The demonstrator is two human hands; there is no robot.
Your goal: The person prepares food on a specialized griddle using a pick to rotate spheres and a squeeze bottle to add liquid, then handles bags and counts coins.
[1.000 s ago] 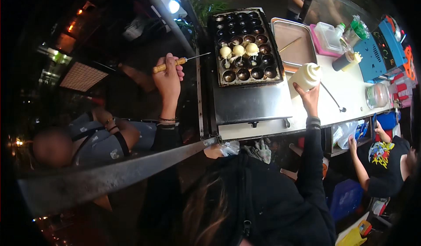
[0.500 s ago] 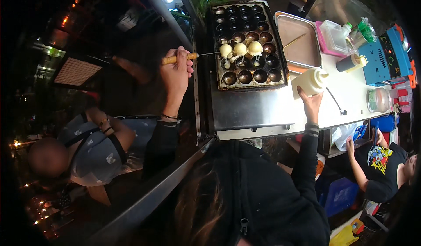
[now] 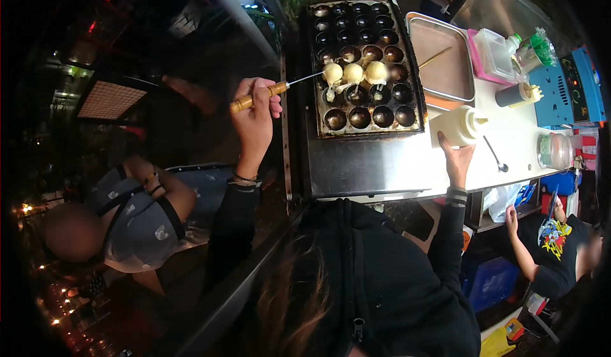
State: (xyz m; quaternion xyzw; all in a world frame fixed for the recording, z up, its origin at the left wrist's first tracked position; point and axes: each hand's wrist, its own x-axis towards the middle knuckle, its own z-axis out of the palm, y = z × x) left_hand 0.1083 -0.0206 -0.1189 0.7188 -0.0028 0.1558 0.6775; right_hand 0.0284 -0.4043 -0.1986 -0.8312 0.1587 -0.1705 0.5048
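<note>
Left hand (image 3: 254, 115) observed closed around the wooden handle of a metal pick (image 3: 278, 89), its tip at the leftmost of three pale batter balls (image 3: 352, 73); contact cannot be confirmed. These sit in a row across the dark cupped pan (image 3: 371, 116). Right hand (image 3: 457, 160) grips a cream squeeze bottle (image 3: 455, 126), nozzle rightward, near the steel tray (image 3: 439, 80).

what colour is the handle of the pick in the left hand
The pick's handle is golden brown, best seen in the head view.
</note>
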